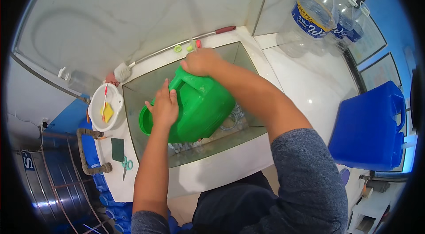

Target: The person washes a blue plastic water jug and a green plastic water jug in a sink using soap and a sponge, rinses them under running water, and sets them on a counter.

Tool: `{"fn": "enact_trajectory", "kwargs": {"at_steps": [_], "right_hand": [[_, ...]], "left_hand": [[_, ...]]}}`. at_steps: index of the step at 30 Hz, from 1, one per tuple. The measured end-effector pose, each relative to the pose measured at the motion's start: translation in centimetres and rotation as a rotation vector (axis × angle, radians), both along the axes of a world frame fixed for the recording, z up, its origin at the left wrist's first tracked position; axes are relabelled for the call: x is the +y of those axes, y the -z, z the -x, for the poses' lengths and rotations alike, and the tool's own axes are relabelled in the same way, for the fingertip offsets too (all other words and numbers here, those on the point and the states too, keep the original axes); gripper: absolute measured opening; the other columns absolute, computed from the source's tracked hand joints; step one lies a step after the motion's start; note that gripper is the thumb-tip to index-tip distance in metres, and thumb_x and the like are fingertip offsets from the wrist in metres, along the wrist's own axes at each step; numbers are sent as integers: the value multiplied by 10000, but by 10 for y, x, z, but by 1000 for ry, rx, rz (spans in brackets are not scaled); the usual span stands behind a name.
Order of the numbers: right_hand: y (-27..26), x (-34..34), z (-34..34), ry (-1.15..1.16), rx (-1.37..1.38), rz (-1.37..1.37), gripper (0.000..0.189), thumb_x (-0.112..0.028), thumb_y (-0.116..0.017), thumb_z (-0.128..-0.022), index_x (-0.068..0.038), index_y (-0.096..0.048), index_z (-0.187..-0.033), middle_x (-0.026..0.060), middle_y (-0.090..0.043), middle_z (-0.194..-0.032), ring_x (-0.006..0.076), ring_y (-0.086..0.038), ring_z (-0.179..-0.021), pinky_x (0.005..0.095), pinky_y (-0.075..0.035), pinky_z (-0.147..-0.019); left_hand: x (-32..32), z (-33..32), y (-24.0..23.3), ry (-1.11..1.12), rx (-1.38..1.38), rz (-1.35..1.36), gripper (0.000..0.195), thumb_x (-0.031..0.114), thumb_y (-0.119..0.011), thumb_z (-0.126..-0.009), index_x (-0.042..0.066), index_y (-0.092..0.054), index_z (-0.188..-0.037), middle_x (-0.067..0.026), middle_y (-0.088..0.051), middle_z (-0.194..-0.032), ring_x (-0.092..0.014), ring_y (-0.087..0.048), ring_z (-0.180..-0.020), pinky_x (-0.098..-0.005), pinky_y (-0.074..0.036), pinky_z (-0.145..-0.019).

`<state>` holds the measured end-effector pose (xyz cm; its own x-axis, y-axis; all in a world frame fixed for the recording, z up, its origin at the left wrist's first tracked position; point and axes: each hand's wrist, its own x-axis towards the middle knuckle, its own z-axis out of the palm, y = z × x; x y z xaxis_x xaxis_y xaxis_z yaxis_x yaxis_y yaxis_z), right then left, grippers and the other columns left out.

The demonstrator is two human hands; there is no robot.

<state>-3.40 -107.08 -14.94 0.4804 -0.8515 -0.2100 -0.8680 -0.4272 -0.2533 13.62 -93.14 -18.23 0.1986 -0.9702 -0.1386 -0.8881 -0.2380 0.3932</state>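
Note:
A large green plastic jug (pixel 202 111) lies tilted over the sink basin (pixel 215 152), its uncapped round mouth toward the left. My left hand (pixel 165 107) holds the jug near its mouth and handle, fingers spread along the plastic. At the far side of the basin, my right hand (pixel 202 61) is curled by the top of the jug, close to a small clear tap-like piece (pixel 192 44). Its fingertips are hidden, so what it grips is unclear. Beneath the jug, clear water or plastic shows on the basin floor, partly covered.
Left of the basin are a white bowl (pixel 96 114) with a yellow sponge (pixel 108 112) and toothbrush, a green scouring pad (pixel 118 149) and scissors (pixel 125 167). A long-handled brush (pixel 166 49) lies behind. Clear bottles (pixel 295 39) and a blue jug (pixel 365 127) stand right.

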Motion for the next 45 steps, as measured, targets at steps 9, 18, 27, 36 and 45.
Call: {"fn": "enact_trajectory", "kwargs": {"at_steps": [9,18,27,36,45], "right_hand": [[-13,-29,6,270,-1022,-642,337,-293,-568,-983,-4,-710,-1082,191,-735,-1010,318,-712,-860,453,-572,-802],[-14,-49,14,173,-216,250,374,-338,-530,-965,-41,-741,-1047,164,-750,-986,341,-728,-923,456,-576,-817],[47,-16,29,106,-244,-105,477,-476,-497,-970,-133,-743,-1191,176,-719,-1203,402,-667,-1137,573,-491,-959],[34,67,62,278,-421,163,516,-518,-526,-960,-130,-697,-1255,170,-630,-1367,381,-520,-1339,534,-396,-1095],[73,413,239,545,-493,468,452,-266,-697,-891,-154,-656,-1327,184,-520,-1477,372,-469,-1364,529,-365,-1138]], "left_hand": [[-30,26,-9,213,-36,91,539,406,-407,-1065,156,-415,-1542,-150,-545,-1476,-329,-505,-1382,-734,-111,-1173],[-95,86,-9,500,8,117,483,361,-563,-995,159,-538,-1433,-182,-639,-1335,-366,-619,-1224,-615,-197,-1213],[-105,74,22,755,-255,361,431,316,-571,-956,137,-636,-1342,-152,-635,-1376,-357,-594,-1265,-439,-481,-1052],[-135,50,16,755,231,-52,539,370,-624,-976,11,-568,-1375,-152,-599,-1428,-268,-577,-1305,-423,-368,-1158],[-179,61,6,388,1037,69,514,297,-637,-1010,4,-519,-1416,-132,-629,-1259,-243,-617,-1160,-343,-469,-1030]]}}
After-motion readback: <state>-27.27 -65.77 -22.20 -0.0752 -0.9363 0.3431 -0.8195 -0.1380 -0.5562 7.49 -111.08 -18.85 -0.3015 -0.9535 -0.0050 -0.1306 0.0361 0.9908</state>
